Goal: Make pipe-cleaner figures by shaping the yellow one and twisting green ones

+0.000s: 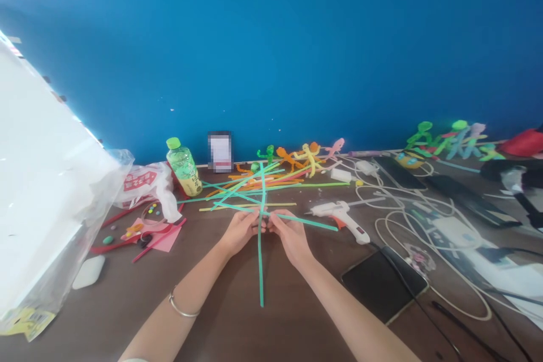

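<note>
at the dark brown wooden desk (263, 339), logger: what do the hands hold?

checker: left hand (241, 231) and right hand (291, 237) sit close together, fingers bent, not spread. both pinch thin teal pipe cleaners (261, 271) where they cross, fingertips almost meeting.

logger: lie of the stems?

checker: one runs lengthwise through the pinch, from the far pile down toward the person. another runs sideways out to the right. cannot tell whether they rest on the desk or are lifted off it.

logger: nearest items?

checker: a loose pile of multicoloured pipe cleaners (254, 189) lies just beyond the hands, with teal stems reaching into it. a white and orange hot glue gun (339, 220) lies to the right, the sideways stem ending just beside it. a thin silver bangle (183, 306) circles the left arm.

logger: further out?

checker: small bent pipe cleaner figures (309, 158) stand against the blue painted wall (271, 51), beside a green-capped plastic drink bottle (183, 168). a sheet of pink paper (156, 240) lies left of the hands. a flat black tablet (384, 283) and looped white cables (424, 288) lie on the right.
</note>
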A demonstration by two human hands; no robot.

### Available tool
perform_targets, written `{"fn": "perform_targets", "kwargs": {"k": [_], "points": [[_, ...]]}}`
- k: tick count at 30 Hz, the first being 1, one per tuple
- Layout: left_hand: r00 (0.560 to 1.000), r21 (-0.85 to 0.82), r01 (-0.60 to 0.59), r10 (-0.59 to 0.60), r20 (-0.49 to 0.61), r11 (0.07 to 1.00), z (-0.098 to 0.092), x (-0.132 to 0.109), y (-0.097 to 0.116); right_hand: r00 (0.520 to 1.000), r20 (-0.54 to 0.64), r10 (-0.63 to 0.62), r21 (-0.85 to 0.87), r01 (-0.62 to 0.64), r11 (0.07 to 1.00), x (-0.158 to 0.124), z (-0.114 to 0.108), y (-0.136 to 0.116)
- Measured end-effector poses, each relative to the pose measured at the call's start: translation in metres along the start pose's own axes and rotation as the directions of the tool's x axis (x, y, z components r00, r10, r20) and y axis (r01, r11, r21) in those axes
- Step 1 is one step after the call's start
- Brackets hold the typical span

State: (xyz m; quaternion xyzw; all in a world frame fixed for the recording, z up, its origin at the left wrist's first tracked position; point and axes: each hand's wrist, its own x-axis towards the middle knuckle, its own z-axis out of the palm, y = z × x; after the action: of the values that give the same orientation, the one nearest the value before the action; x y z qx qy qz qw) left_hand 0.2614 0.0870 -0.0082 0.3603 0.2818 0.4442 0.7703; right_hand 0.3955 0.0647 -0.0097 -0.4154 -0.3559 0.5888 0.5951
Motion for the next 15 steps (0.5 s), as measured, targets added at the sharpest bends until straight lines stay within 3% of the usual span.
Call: {"fn": "perform_targets", "kwargs": {"k": [5,15], "points": [[0.997,0.058,0.001,0.004,-0.073,0.998,-0.0018,0.0,-0.002,1.0,0.006,-0.002,-0.026,0.002,1.0,-0.0005,0.0002,0.001],[1.0,-0.071,-0.009,0.008,-0.014,0.997,-0.0003,-0.0008,-0.0016,1.0,0.018,0.021,-0.014,-0.021,1.0,-0.0025,0.0024,0.0005]]}}
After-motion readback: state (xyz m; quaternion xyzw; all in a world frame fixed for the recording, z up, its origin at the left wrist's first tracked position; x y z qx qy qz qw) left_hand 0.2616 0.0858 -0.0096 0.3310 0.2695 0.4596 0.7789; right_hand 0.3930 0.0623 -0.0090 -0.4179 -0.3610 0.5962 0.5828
